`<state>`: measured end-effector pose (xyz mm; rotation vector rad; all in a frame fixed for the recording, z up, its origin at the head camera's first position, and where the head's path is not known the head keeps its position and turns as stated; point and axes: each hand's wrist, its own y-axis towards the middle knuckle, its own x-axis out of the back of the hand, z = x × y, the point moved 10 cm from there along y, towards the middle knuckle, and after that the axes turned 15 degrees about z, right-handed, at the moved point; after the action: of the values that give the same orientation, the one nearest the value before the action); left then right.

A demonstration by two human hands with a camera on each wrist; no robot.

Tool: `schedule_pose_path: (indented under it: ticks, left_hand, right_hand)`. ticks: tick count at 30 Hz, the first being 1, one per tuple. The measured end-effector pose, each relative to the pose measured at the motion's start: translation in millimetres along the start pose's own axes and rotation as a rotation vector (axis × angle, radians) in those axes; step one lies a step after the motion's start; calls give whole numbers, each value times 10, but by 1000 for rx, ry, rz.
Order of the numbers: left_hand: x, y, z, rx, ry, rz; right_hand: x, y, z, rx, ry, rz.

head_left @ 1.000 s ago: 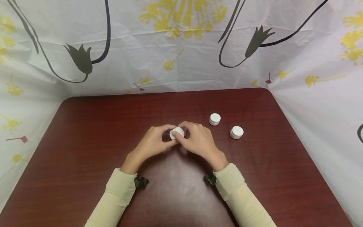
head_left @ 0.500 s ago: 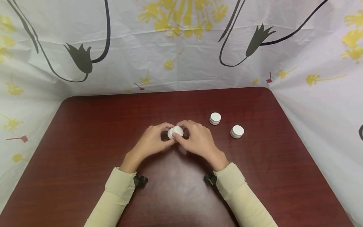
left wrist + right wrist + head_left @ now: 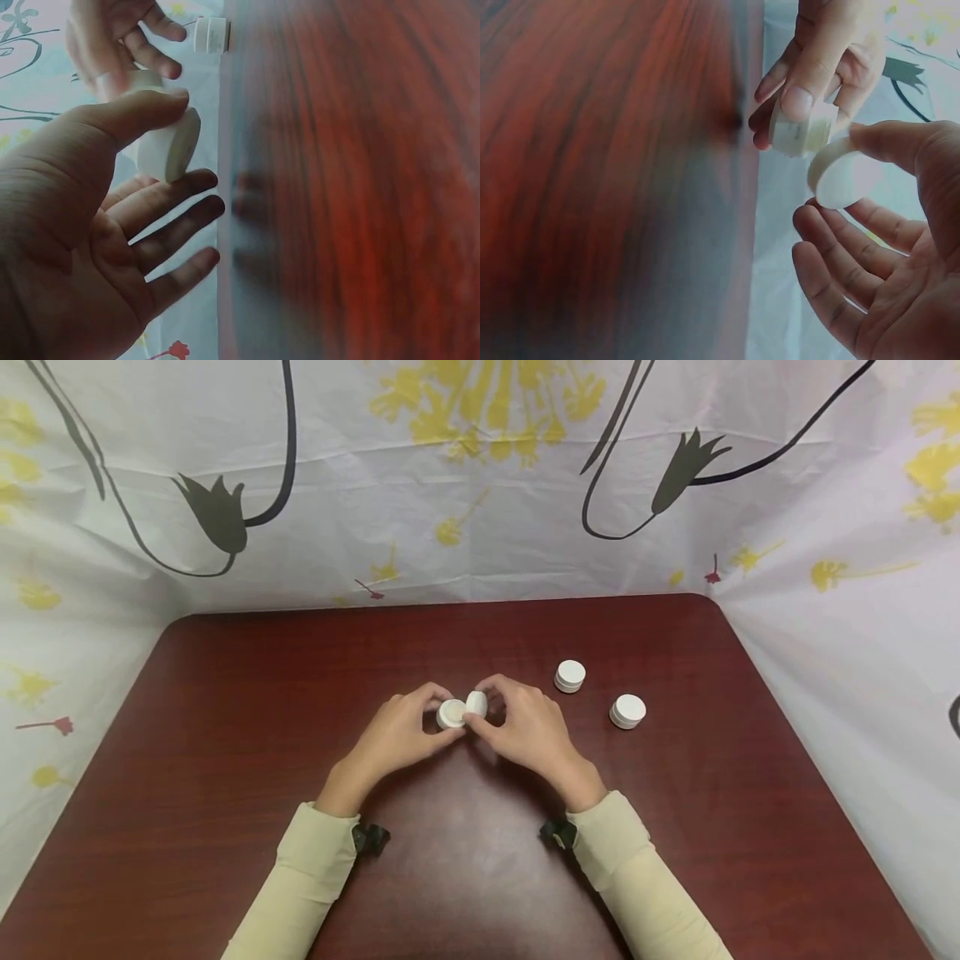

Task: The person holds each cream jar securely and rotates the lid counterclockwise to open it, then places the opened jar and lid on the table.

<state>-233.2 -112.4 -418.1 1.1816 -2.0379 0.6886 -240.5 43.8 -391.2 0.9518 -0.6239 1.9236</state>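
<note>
Between thumb and fingers, my left hand (image 3: 397, 727) holds a small round white jar (image 3: 452, 714) whose top is uncovered. My right hand (image 3: 532, 727) pinches the jar's white lid (image 3: 477, 702) by its edge, tilted on its side just right of the jar. The right wrist view shows the lid (image 3: 846, 178) close to the jar (image 3: 799, 133); whether their rims touch I cannot tell. In the left wrist view the jar's base (image 3: 186, 146) faces the table, and the thumb covers part of it. The jar's contents are too small to make out.
Two more white jars with lids on, a farther one (image 3: 570, 677) and a nearer one (image 3: 627, 712), stand right of the hands. The dark red wooden table (image 3: 225, 693) ends at a patterned white cloth (image 3: 525, 552) behind it and at both sides.
The lid has come off the jar: it first sat over it, then shifted, and is now tilted upright in the right hand. The jar has moved slightly left with the left hand.
</note>
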Motion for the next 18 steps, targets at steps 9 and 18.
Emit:
schedule_pose_path:
  ticks: [9,18]
  left_hand:
    - [-5,-5,55,63,20,13]
    - [-13,-3,70,75,54,20]
  right_hand:
    - [-182,38,-110,-16,24,96]
    - [-258,86,-144,-11,10,122]
